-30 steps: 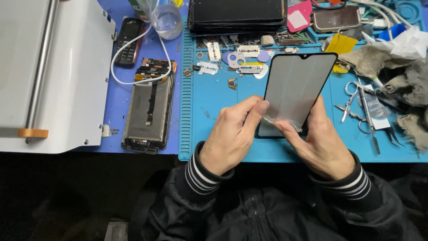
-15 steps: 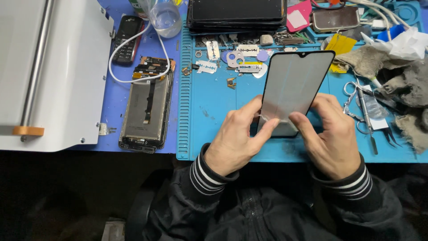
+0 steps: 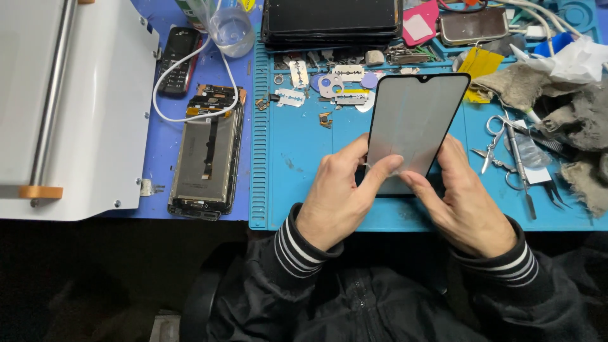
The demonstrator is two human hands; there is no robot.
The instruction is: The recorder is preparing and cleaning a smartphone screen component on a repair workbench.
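From the head view, we look straight down on the bench, and both hands meet over the blue mat (image 3: pixel 297 158) near its front edge. Our left hand (image 3: pixel 339 193) and right hand (image 3: pixel 459 202) hold the phone glass panel (image 3: pixel 415 123) between them, the panel tilted up with its notched end pointing toward the bench's rear edge. The fingers (image 3: pixel 386 166) of the left hand are closed narrow, pinching what looks like a thin clear film at the panel's lower edge, while the right thumb presses on the glass just beside them and the right fingers wrap behind it. We judge the trick here is a low, even pull, with the right hand bracing the panel so it doesn't flex. Left of the mat, an opened phone body (image 3: pixel 206 161) lies flat, a white machine (image 3: pixel 69 107) filling the left end of the bench. Scissors (image 3: pixel 494 142) and tweezers sit just right of the panel, rags (image 3: pixel 579 126) toward the right edge, razor blades (image 3: pixel 345 73) behind.
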